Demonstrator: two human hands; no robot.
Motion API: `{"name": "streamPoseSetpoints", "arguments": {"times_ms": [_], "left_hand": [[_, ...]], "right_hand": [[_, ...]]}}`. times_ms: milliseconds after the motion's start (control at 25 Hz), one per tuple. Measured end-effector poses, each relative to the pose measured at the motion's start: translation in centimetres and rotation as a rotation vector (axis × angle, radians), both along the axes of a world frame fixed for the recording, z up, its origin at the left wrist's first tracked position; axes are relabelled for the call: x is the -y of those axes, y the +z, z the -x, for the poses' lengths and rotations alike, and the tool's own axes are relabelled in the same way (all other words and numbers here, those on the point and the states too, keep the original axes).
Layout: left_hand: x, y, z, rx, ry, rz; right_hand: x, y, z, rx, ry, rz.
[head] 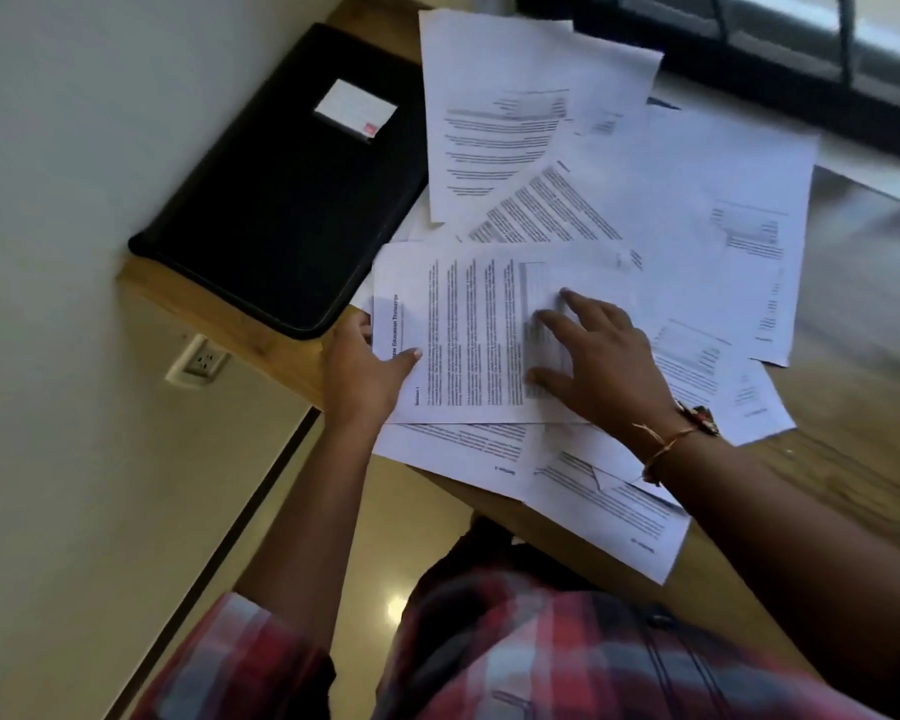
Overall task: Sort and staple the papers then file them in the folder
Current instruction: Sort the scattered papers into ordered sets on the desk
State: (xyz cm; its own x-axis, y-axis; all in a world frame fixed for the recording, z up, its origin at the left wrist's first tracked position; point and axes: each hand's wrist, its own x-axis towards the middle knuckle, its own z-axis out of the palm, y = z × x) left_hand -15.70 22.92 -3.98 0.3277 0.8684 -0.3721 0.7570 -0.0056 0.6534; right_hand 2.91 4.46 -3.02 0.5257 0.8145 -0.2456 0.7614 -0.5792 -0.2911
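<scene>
Several printed white sheets lie scattered and overlapping across a wooden table (853, 459). The topmost sheet (468, 335), dense with text columns, lies near the table's left edge. My left hand (365, 371) grips this sheet's near-left edge, thumb on top. My right hand (598, 361) rests flat on the same sheet's right part, fingers spread. A closed black zip folder (281, 200) with a white label lies on the table to the left of the papers. No stapler is visible.
A white wall with a power socket (198, 361) runs along the table's left side. A dark window frame (749, 54) borders the far edge. Some sheets (609, 511) overhang the table's near edge above my lap.
</scene>
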Motion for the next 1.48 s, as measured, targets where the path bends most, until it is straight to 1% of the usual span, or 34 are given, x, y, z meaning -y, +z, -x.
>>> {"name": "streamPoseSetpoints", "arguments": {"times_ms": [120,360,480,600,720,840,920,1040,1120,1240,1360,1480], "left_hand": [[-1.0,0.2,-0.3,0.062,0.024,0.044],[-2.4,1.2,-0.6,0.150,0.053,0.025],[-3.0,1.2,-0.6,0.167,0.001,0.013],[-2.8,1.6,-0.9,0.108,-0.111,-0.098],[-2.9,2.4,-1.2,0.134,-0.188,-0.172],[-3.4,3.6,-1.3,0.203,-0.202,-0.221],[-4.0,5.1,-2.0,0.312,-0.204,-0.160],[-5.6,8.0,-4.2,0.559,-0.215,0.076],[-7.1,9.4,-6.1,0.660,-0.258,0.156],[-8.6,11.1,-8.8,0.716,-0.305,0.219],[-8.8,12.2,-10.3,0.705,-0.292,0.242],[-7.8,12.0,-10.4,0.759,-0.237,0.391]], "right_hand": [[-0.3,-0.1,0.3,0.021,-0.040,0.017],[-0.6,-0.3,0.4,0.070,-0.088,0.026],[-0.6,-0.3,0.4,0.134,-0.087,0.036],[-0.9,0.0,0.3,0.170,-0.117,0.039],[-1.9,0.4,-0.3,0.140,-0.158,-0.006],[-3.4,1.3,-1.3,0.036,-0.155,-0.101],[-4.4,2.5,-2.2,-0.016,-0.148,-0.194],[-5.0,5.0,-3.6,-0.034,-0.171,-0.345],[-4.4,6.5,-4.7,-0.079,-0.243,-0.430],[-2.5,7.6,-6.4,-0.159,-0.367,-0.468],[-0.4,7.4,-7.3,-0.207,-0.479,-0.523],[1.8,7.1,-7.3,-0.297,-0.606,-0.632]]}}
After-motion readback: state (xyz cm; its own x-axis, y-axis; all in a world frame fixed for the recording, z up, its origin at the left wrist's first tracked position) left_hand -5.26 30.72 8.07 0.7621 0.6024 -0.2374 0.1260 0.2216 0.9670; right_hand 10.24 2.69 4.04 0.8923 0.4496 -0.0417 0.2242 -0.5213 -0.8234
